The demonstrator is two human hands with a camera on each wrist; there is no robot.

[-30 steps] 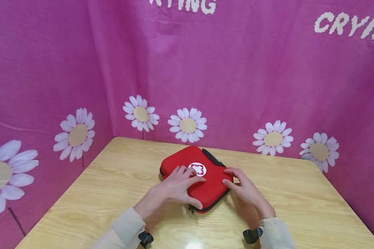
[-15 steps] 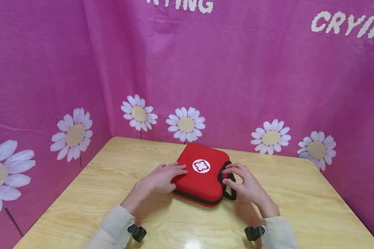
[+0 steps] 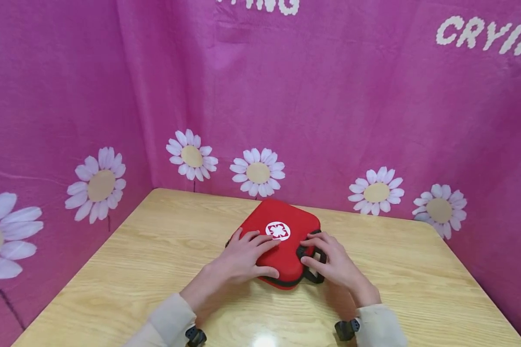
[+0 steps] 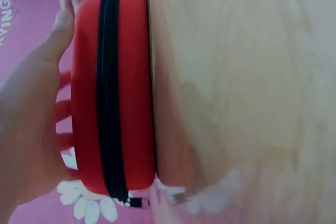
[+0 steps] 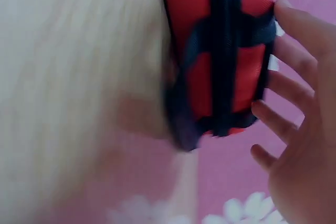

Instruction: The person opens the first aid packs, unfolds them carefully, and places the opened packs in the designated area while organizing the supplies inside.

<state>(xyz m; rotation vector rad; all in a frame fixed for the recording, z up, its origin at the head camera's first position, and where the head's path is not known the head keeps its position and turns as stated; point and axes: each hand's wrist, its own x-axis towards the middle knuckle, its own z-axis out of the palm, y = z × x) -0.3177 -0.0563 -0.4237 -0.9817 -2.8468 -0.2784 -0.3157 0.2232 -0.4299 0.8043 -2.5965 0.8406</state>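
A red zip-up first-aid case (image 3: 297, 219) with a round white emblem (image 3: 278, 230) lies flat, closed, near the table's middle. My left hand (image 3: 239, 258) rests on its lid with fingers spread over the near left part and thumb by the front edge. At the case's right side, my right hand (image 3: 338, 262) touches the upper rim with loosely bent fingers, beside the black carry handle (image 3: 314, 275). The handle (image 5: 181, 103) droops outward in the right wrist view. A black zipper (image 4: 109, 93) runs along the side wall in the left wrist view, its pull (image 4: 137, 202) dangling at one end.
The case sits on a light wooden table (image 3: 156, 250). Behind and to the left hangs a magenta cloth (image 3: 321, 106) printed with white daisies and lettering. Each wrist carries a small black camera, one below the left sleeve (image 3: 165, 323).
The case has turned clockwise, its handle swinging from the far right side to the near right. My left hand slid off to the left edge, then came back onto the lid.
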